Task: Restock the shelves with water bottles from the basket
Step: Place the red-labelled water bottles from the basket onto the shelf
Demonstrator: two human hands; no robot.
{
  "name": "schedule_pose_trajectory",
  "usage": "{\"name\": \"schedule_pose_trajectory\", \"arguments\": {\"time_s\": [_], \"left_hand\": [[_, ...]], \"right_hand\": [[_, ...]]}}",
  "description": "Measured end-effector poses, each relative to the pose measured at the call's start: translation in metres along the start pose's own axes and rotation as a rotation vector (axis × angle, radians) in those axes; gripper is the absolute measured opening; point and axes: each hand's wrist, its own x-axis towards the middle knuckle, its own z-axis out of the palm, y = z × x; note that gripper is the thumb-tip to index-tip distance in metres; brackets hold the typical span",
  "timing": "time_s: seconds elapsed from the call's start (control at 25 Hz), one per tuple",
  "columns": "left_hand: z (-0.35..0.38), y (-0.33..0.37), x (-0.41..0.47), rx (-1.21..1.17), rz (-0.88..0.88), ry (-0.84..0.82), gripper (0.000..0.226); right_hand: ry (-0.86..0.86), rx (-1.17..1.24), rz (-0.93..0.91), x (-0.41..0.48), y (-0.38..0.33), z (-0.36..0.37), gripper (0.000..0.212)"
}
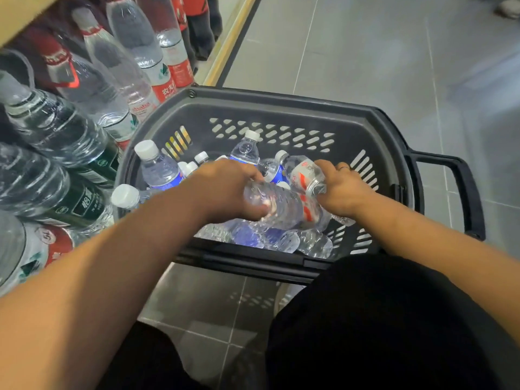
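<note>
A dark grey plastic basket [281,108] stands on the floor and holds several small water bottles. My left hand [225,190] grips a clear bottle with a red label [284,205], lying across the pile. Inside the basket's right side, my right hand [342,190] grips a second red-labelled bottle [302,171] whose white cap points up and left. Blue-labelled bottles [159,170] with white caps stand and lie around both hands. The shelf [17,15] at the left is packed with large water bottles [118,60].
Large green-labelled bottles [59,130] on the low shelf touch the basket's left rim. The basket's black handle [461,187] sticks out to the right. Grey tiled floor [365,46] stretches ahead and right. My dark-clothed knees [380,319] are just below the basket.
</note>
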Motion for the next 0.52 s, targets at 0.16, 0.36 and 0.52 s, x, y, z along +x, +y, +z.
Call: {"name": "schedule_pose_trajectory", "arguments": {"time_s": [0.16, 0.36, 0.52], "left_hand": [[-0.026, -0.034, -0.018, -0.096, -0.096, 0.015, 0.058], [-0.02, -0.058, -0.022, -0.072, -0.133, 0.015, 0.057], [0.008, -0.05, -0.013, 0.094, -0.026, 0.056, 0.07]], "right_hand": [[-0.067, 0.16, 0.047, 0.012, -0.004, -0.004, 0.065], [-0.003, 0.507, 0.139, 0.021, -0.005, -0.004, 0.042], [-0.044, 0.612, 0.184, 0.027, -0.001, -0.009, 0.036]]}}
